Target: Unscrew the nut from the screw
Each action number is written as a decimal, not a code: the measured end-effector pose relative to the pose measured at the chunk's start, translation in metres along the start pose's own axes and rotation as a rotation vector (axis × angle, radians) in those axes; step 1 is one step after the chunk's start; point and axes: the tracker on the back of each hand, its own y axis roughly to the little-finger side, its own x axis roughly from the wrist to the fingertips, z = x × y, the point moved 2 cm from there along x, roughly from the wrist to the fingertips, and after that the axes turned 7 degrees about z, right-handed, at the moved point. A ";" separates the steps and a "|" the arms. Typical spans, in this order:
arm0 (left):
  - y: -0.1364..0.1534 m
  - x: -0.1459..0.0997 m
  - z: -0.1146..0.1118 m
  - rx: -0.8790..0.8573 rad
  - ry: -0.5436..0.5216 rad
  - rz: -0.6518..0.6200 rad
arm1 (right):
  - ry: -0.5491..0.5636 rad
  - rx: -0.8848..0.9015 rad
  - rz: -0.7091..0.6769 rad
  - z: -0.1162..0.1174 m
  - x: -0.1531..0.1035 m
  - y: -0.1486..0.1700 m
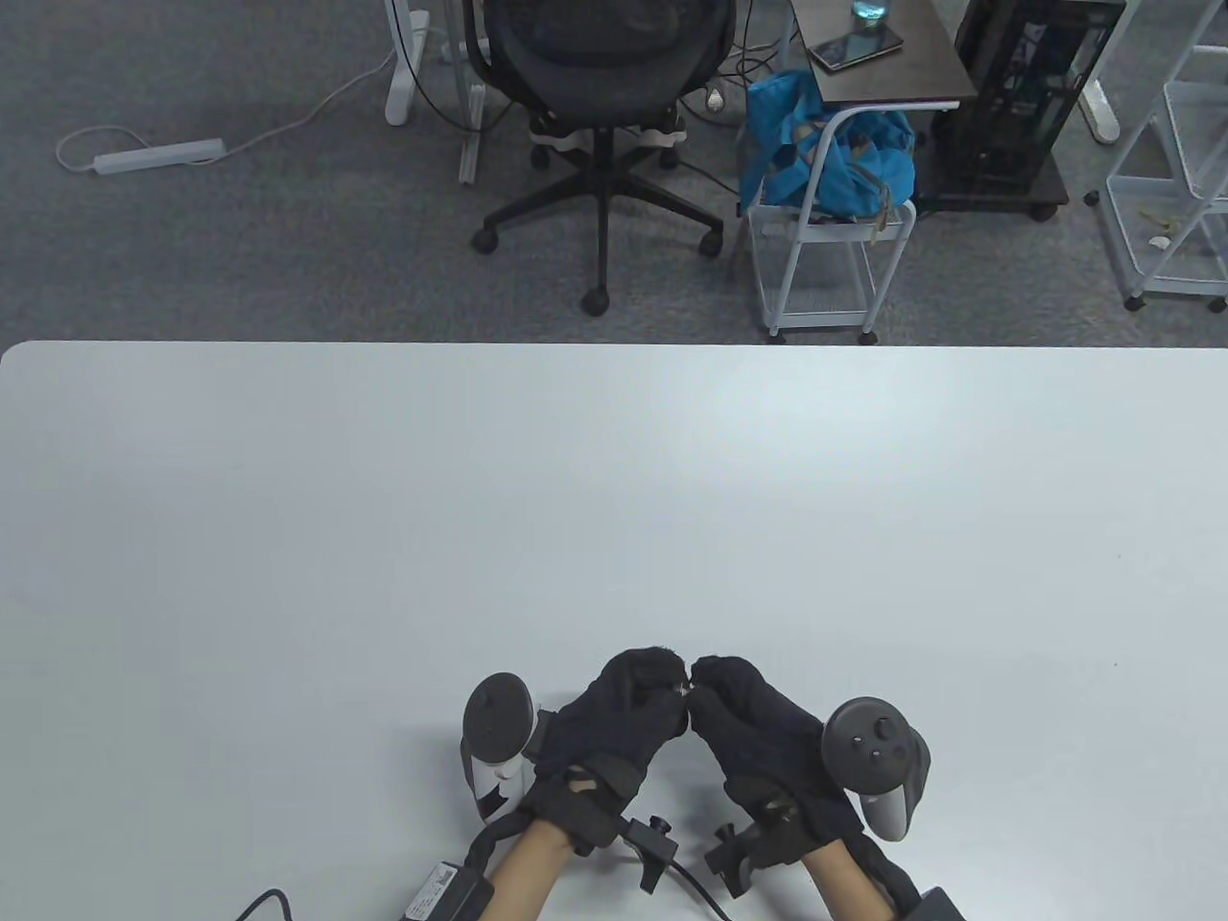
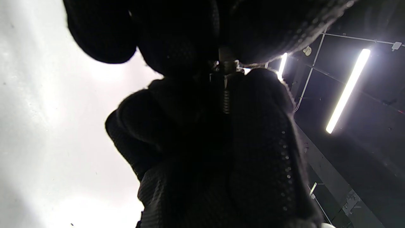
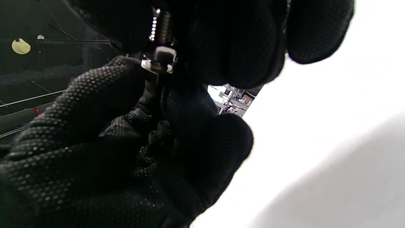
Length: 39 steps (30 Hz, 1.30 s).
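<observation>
My two gloved hands meet fingertip to fingertip low at the middle of the white table (image 1: 614, 499). A small metal screw (image 1: 684, 688) glints between them. My right hand (image 1: 708, 693) grips the screw's threaded shaft, which shows in the right wrist view (image 3: 154, 27) and in the left wrist view (image 2: 225, 101). My left hand (image 1: 664, 693) pinches the nut (image 3: 158, 63) at the end of the shaft; the nut also shows in the left wrist view (image 2: 226, 66). Gloves hide most of the screw.
The table's far edge (image 1: 614, 343) runs across the middle of the table view. Beyond it stand an office chair (image 1: 600, 115) and a white cart (image 1: 825, 259) on the floor. Cables (image 1: 672, 863) hang from my wrists at the near edge.
</observation>
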 end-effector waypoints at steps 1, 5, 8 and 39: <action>0.000 0.000 0.000 0.001 -0.001 0.001 | -0.006 -0.003 -0.014 0.000 0.000 -0.001; 0.000 0.000 0.000 0.004 -0.002 0.004 | -0.020 -0.004 -0.047 0.000 0.000 -0.004; 0.000 0.000 0.001 -0.010 -0.006 0.007 | -0.038 0.005 -0.063 -0.002 0.000 -0.007; 0.000 0.000 0.001 -0.022 -0.004 0.005 | -0.008 -0.028 0.005 0.000 -0.001 -0.001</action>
